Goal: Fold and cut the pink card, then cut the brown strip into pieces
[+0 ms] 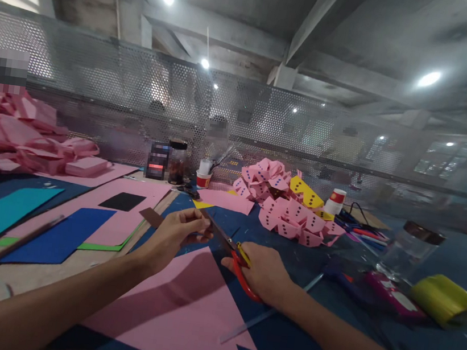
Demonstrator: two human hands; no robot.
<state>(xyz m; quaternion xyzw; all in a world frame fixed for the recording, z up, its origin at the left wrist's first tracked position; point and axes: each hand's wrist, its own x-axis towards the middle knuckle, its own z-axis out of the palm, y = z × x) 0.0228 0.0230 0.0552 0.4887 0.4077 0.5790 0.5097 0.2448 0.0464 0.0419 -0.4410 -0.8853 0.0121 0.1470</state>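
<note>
Nearest, a large pink sheet of card (185, 312) lies flat on the dark blue table covering (444, 340) under both forearms. Just above it the left hand (174, 233) pinches a small dark brown paper strip (151, 217) between thumb and fingertips, fingers curled tight on its right end. The right hand (261, 270) is closed through the red handles of a pair of scissors (234, 252), whose slim blades reach left until they meet the strip close to the left fingertips; how far the blades gape I cannot tell. That closeness is the risk: a snip taken so near could nick a fingertip, and the little strip, held by one end only, could twist and cut crooked. A clear plastic ruler (267, 314) lies beside the right wrist. Farther back sit a heap of pink and yellow folded paper pieces with black dots (289, 205), and a clear jar with a dark lid (408, 252).
</note>
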